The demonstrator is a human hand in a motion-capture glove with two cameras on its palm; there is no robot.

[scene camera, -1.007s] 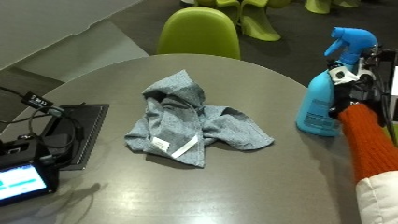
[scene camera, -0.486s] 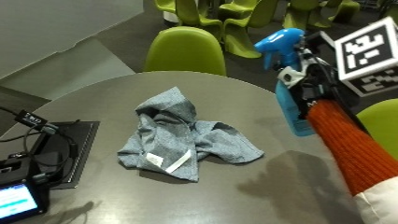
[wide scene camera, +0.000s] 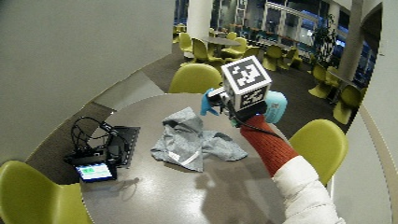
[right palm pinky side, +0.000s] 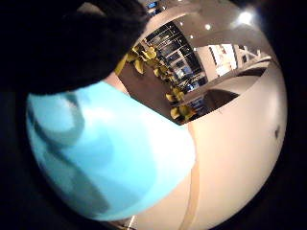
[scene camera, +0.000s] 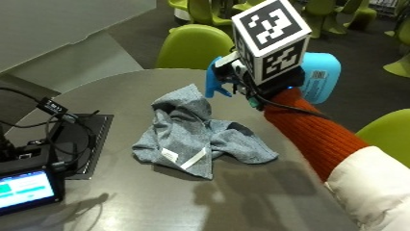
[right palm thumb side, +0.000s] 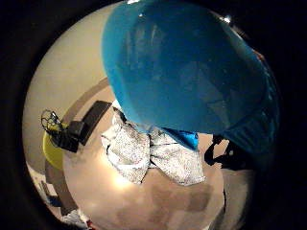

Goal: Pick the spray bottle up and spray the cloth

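The gloved hand (scene camera: 256, 91) holds the bottle (scene camera: 318, 77) in the air above the table (scene camera: 128, 202), tipped on its side. The blue nozzle (scene camera: 216, 85) sticks out ahead of the hand, the pale blue body trails behind it past the table's edge. The fingers are mostly hidden by the glove's gear, so the wrap around the bottle's neck is likely but not plainly seen. In the thumb side palm view the bottle (right palm thumb side: 187, 67) fills the frame close to the palm, with the cloth (right palm thumb side: 148, 153) lying below it on the table. The little finger side view shows the bottle (right palm pinky side: 105, 153) close against the palm as well.

The cloth (scene camera: 192, 134) is a crumpled grey heap on the table, below and just ahead of the nozzle, not touching it. A small screen (scene camera: 25, 190) and cables (scene camera: 57, 108) sit well beyond the cloth, at the table's far side from the hand.
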